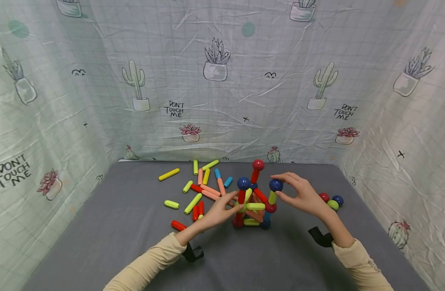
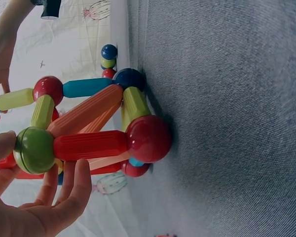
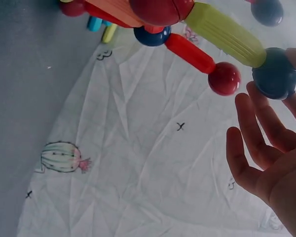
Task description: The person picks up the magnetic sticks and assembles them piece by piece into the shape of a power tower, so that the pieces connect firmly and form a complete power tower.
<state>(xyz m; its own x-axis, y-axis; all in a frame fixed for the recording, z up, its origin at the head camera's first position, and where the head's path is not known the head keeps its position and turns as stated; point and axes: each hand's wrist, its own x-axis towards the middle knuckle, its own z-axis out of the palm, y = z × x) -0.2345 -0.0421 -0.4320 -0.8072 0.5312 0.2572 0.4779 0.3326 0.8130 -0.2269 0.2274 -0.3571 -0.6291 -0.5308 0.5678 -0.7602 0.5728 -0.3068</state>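
Note:
A frame built of coloured rods and balls stands on the table, with blue and red balls at its base. My left hand (image 1: 219, 212) grips it at the green ball (image 2: 34, 150), thumb on one side and fingers on the other. Above that ball a red rod (image 1: 241, 197) carries a blue ball (image 1: 243, 184). My right hand (image 1: 304, 196) pinches another blue ball (image 3: 275, 74) between thumb and fingertips. That ball sits at the upper end of a yellow-green rod (image 3: 227, 34), whose other end meets a red ball (image 1: 271, 207). Further back, a red ball (image 1: 258, 165) tops a red rod.
Loose rods in yellow, green, red, orange and blue lie left of the frame, among them a yellow rod (image 1: 169, 174) and a green rod (image 1: 171, 204). To the right sit a red, a green (image 1: 333, 205) and a blue ball. A printed curtain (image 1: 222, 101) encloses the grey table (image 1: 109, 226).

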